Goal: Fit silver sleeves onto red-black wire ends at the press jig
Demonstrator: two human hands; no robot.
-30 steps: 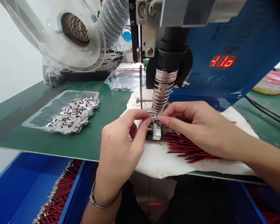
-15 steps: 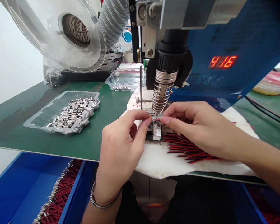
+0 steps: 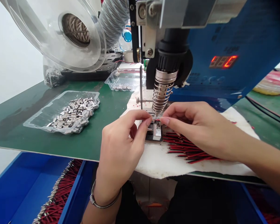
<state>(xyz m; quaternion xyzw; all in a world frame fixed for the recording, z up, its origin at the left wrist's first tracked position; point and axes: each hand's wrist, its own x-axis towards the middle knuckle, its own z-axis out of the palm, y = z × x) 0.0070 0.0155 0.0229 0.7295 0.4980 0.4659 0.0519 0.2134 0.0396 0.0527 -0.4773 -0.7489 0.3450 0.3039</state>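
Below the coil-wrapped soldering head (image 3: 162,90), my left hand (image 3: 123,149) pinches a small metal piece at the left of the metal fixture (image 3: 157,132); its fingertips largely hide it. My right hand (image 3: 196,127) pinches a red and black wire (image 3: 157,120) from the right, its end reaching the spot under the tip. The two sets of fingertips are a small gap apart. Under my right hand, a bundle of red and black wires (image 3: 184,149) lies on the white cloth (image 3: 158,161).
A clear tray of metal pieces (image 3: 72,115) sits on the green table (image 3: 11,118), a second clear tray (image 3: 123,81) behind. The fume duct (image 3: 113,23) hangs upper left. A blue machine (image 3: 224,40) stands right. A blue bin (image 3: 21,186) holds wires with metal ends (image 3: 63,189).
The red digits on the blue machine's display differ, now only partly lit. Both hands have stayed in place.
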